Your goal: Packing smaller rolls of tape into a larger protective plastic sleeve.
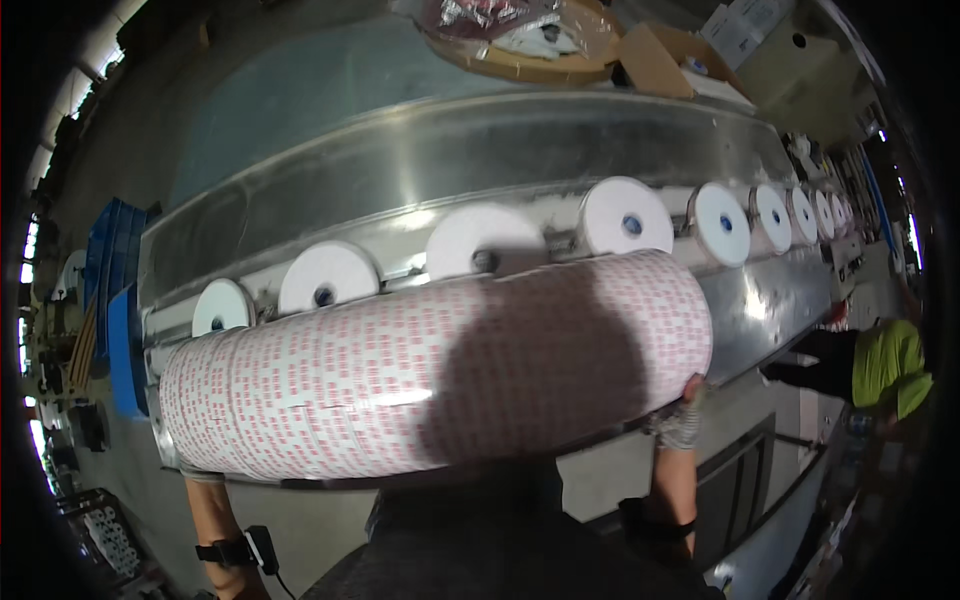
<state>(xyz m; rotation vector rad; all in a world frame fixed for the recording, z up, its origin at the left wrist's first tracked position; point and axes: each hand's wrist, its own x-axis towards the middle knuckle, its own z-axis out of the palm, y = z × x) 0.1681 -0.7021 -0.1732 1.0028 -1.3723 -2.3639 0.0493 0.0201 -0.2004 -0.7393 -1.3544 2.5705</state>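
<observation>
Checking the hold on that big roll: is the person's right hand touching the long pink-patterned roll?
Touching. The head view shows the gloved right hand pressed up against the lower right end of the long pink-patterned roll, fingers on its edge, no gap between them.

Long roll (430,370) of white wrap printed with small red-pink marks, lying horizontal across middle of frame, from lower left to centre right, right end slightly higher. Surface glossy, seams between joined sections faintly visible at left part. Dark round shadow falls across its middle-right. Left end sits above left hand (200,474), mostly hidden beneath roll; right end gripped from below by gloved right hand (682,420), fingers (692,388) curled against end face.
</observation>
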